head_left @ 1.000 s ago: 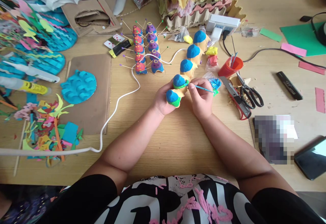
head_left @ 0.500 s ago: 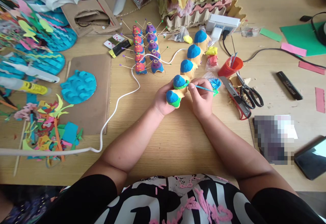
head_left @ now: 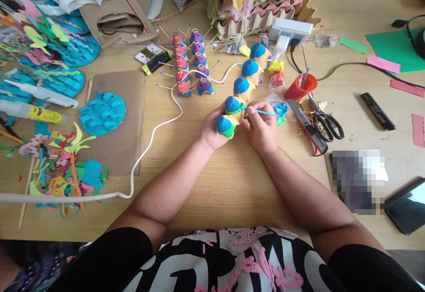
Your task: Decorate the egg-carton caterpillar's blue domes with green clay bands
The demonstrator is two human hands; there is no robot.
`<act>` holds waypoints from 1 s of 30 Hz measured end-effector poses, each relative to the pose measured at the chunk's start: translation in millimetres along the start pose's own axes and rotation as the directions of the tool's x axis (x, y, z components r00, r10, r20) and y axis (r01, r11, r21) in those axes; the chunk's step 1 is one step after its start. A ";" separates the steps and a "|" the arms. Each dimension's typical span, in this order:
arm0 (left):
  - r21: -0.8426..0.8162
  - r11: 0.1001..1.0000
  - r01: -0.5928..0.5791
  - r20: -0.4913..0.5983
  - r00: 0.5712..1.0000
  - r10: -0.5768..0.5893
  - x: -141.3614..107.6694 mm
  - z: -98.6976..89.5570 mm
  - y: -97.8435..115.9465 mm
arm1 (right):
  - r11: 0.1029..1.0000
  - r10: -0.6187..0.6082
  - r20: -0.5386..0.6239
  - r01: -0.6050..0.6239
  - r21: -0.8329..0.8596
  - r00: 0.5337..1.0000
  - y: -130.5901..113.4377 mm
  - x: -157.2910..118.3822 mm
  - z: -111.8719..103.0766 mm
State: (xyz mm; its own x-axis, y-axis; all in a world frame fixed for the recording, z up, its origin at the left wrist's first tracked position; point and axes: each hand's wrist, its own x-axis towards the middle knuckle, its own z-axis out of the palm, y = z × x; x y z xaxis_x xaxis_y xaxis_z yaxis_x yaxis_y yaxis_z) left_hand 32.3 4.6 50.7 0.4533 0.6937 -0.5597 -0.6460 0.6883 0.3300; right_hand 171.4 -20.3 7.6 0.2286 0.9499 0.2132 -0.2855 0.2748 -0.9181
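My left hand [head_left: 214,129] is closed round the near end of an egg carton strip [head_left: 237,117], a row of several bumps with blue tops. Green covers part of the two nearest bumps, below the blue. In my right hand [head_left: 263,128] a thin light-blue stick tool [head_left: 265,112] is pinched, its tip against the green on the second bump. Beyond my right hand lie small bags of coloured clay: blue [head_left: 280,107], red [head_left: 276,78] and yellow [head_left: 276,66].
A red cup [head_left: 300,87], a utility knife [head_left: 308,126] and scissors [head_left: 327,121] are at right. A white cable [head_left: 151,139] crosses the left side. Finished-looking carton strips with pins [head_left: 181,64] stand behind. Paper scraps [head_left: 66,168] and cardboard [head_left: 113,150] lie left.
The carton strip has tilted slightly, its far end shifting left and a little nearer. The stick's tip has moved a little left along the second bump's green edge.
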 end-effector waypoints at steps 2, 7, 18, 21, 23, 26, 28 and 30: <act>0.002 1.000 0.004 -0.010 1.000 -0.004 -1.4 2.0 0.8 | 1.000 -0.005 -0.011 0.005 -0.001 1.000 0.0 0.5 -0.8; 0.024 1.000 0.011 -0.026 1.000 -0.010 -1.6 2.6 0.6 | 0.998 -0.045 -0.004 0.045 -0.044 0.999 -0.8 1.4 0.2; 0.038 0.999 0.002 -0.012 1.000 -0.002 1.4 -4.3 -0.5 | 0.999 -0.029 0.005 0.029 -0.029 1.000 -1.5 0.8 0.3; 0.045 0.999 0.008 -0.025 1.000 -0.007 -0.2 -2.8 -0.3 | 0.999 -0.028 0.002 0.028 -0.042 1.000 -2.2 1.0 0.2; 0.044 0.999 0.008 -0.026 1.000 -0.007 -1.6 -1.4 -0.2 | 0.998 -0.019 -0.002 0.019 -0.058 1.000 -3.4 1.1 0.6; 0.046 0.999 0.015 -0.024 1.000 -0.014 -3.4 0.4 0.1 | 0.998 0.007 -0.011 -0.007 -0.066 1.000 -6.0 1.4 2.1; 0.049 0.999 0.022 -0.026 0.999 -0.021 -4.1 1.2 0.2 | 0.997 0.020 -0.015 -0.021 -0.071 1.000 -7.5 1.8 3.2; 0.051 0.998 0.029 -0.027 0.999 -0.027 -4.3 1.4 0.3 | 0.997 0.033 -0.013 -0.034 -0.070 0.999 -8.5 2.3 4.0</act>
State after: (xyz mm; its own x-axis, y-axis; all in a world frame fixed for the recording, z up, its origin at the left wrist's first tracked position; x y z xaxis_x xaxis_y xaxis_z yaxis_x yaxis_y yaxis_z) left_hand 31.1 2.1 54.3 0.4540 0.6688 -0.5887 -0.6003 0.7179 0.3526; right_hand 170.7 -19.9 17.2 0.2314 0.9563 0.1787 -0.2274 0.2317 -0.9458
